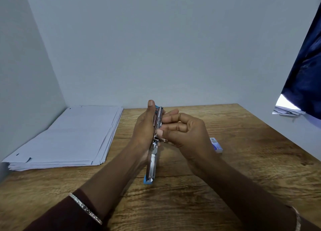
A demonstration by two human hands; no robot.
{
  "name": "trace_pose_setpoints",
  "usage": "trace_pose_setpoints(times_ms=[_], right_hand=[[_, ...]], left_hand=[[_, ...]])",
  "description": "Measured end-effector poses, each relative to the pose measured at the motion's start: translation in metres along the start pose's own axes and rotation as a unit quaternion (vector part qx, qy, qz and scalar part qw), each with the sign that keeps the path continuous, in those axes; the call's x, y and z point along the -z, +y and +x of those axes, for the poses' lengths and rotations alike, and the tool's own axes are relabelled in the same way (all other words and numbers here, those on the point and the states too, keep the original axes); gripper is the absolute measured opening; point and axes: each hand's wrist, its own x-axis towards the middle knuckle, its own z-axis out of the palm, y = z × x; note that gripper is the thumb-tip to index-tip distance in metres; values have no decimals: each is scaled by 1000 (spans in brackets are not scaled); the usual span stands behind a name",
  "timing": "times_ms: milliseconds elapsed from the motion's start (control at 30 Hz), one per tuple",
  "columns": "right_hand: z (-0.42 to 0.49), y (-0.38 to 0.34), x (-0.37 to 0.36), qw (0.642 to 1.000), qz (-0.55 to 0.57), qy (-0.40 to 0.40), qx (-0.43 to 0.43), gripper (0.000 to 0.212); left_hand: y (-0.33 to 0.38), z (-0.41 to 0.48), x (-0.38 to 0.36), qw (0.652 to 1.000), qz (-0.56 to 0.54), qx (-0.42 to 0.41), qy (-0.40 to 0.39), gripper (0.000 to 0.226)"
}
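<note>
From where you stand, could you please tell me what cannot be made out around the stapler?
All in the head view:
Whether the right hand pinches loose staples or only the stapler: its own fingers hide that.
Staples in the stapler's channel: blurred, partly behind the left hand.
Print on the small box: too small, partly behind the right wrist.
Papers at right: partly under the dark blue cloth.

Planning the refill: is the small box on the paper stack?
No, the small box lies on the table by the right hand.
</note>
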Motion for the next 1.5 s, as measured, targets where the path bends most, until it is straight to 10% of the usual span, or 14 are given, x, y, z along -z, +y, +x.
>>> trace_pose_setpoints(times_ms=[933,1500], right_hand=[[6,5,3,980,-178,-84,21,12],[13,-4,12,881,-391,-198,177,8]], left_hand=[[-8,1,9,998,-10,56,-4,40],[-8,-2,8,994,85,71,14,47]])
